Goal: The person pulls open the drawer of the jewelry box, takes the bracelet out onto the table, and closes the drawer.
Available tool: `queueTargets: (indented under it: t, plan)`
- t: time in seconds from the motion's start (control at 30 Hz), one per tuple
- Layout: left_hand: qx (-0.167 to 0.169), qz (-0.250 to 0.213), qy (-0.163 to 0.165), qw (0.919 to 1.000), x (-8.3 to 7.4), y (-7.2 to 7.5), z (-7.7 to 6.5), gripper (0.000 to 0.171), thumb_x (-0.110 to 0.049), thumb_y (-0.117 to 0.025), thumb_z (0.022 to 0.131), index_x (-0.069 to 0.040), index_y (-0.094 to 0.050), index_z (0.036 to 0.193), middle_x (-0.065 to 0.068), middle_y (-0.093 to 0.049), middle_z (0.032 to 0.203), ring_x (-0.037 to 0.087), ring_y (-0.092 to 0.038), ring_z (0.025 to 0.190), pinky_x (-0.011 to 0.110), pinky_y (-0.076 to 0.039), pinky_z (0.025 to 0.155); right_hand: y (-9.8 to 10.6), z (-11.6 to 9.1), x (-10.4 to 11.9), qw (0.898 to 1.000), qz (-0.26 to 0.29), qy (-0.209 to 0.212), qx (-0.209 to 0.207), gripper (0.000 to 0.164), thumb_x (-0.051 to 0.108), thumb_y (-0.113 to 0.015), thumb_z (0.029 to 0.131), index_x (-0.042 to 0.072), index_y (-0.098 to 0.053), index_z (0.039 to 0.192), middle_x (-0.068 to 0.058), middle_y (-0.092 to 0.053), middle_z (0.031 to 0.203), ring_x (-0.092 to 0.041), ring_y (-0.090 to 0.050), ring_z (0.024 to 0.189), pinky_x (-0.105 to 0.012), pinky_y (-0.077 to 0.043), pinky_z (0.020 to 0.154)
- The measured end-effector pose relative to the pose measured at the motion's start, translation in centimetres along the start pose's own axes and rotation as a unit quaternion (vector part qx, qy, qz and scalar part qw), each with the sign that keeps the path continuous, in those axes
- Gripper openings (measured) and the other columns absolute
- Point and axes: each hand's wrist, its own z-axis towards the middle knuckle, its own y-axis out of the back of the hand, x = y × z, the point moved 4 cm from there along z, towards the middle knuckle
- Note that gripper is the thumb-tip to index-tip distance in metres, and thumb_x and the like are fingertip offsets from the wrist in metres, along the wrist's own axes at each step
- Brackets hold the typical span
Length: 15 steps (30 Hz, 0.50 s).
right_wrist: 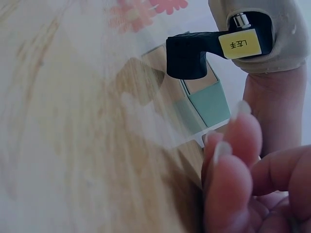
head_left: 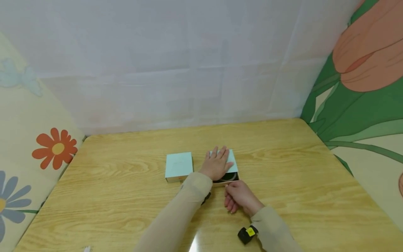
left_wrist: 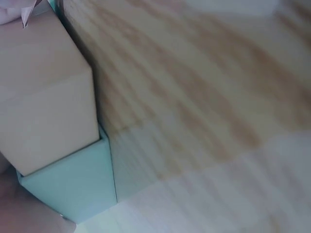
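Observation:
A light-blue sleeve box [head_left: 233,161] lies on the table with its beige drawer [left_wrist: 48,126] pulled partly out toward me. Dark contents with a pale curved edge show in the drawer; what they are I cannot tell. My left hand [head_left: 216,166] rests on top of the sleeve, fingers straight and spread. At the drawer's front, my right hand [head_left: 240,196] pinches a small pale tab [left_wrist: 26,13], seen at the top corner of the left wrist view. The right fingers [right_wrist: 228,189] loom large and curled in the right wrist view.
To the left stands a second light-blue box [head_left: 178,164], closed. Both wrists wear black camera mounts; the one [head_left: 247,234] on the right bears a yellow label. A small pale object [head_left: 87,249] is at the table's front left edge. A white cloth [head_left: 189,70] hangs behind the table.

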Motion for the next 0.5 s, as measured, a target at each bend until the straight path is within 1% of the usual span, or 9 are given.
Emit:
queueTargets:
  t: [0.23,0.5]
  plan:
    - [-0.001,-0.002,0.0,1.0,-0.01,-0.09,-0.05,0.062,-0.047,-0.022,0.105,-0.015,-0.012,0.158,0.0,-0.005,0.163,0.027,-0.003,0.148,0.048,-0.006,0.119,0.02,-0.01,-0.04,1.0,0.002,0.003,0.009,0.033,0.009,-0.038,0.102,-0.003,-0.057,0.078,-0.005,-0.059,0.056,-0.009,-0.054,0.041,-0.022,-0.048,0.038]
    - [0.001,-0.008,0.001,1.0,0.08,-0.2,0.09,0.062,-0.047,-0.023,0.105,-0.014,-0.012,0.157,0.0,-0.004,0.163,0.027,-0.002,0.148,0.048,-0.005,0.119,-0.03,0.09,-0.22,1.0,0.002,-0.001,0.006,0.033,0.009,-0.039,0.102,-0.003,-0.057,0.078,-0.005,-0.059,0.056,-0.009,-0.054,0.04,-0.022,-0.048,0.038]
